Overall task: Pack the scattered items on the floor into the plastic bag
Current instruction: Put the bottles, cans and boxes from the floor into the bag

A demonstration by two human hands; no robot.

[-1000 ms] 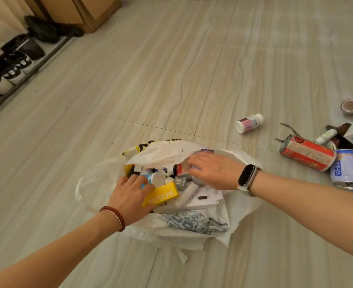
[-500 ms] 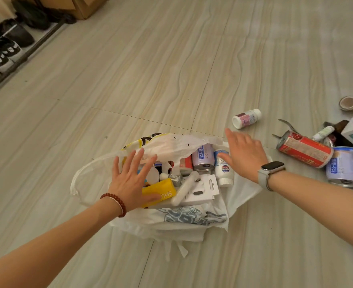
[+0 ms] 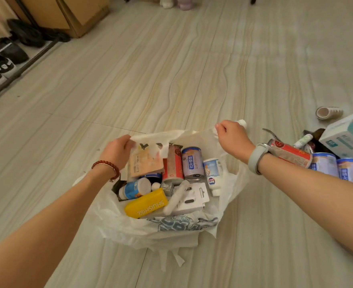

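White plastic bag (image 3: 117, 221) lay open; my left hand (image 3: 117, 150) pinched its far-left rim, right hand (image 3: 231, 136) clenched its far-right rim. 2 cans (image 3: 192, 163) inside.

Tiled floor (image 3: 171, 80) bears plastic bag (image 3: 117, 223), cans (image 3: 325, 166), box (image 3: 347, 137).

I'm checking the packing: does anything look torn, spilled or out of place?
Nothing looks spilled or torn. Both hands hold the plastic bag open, but a red can and a white box lie outside it.
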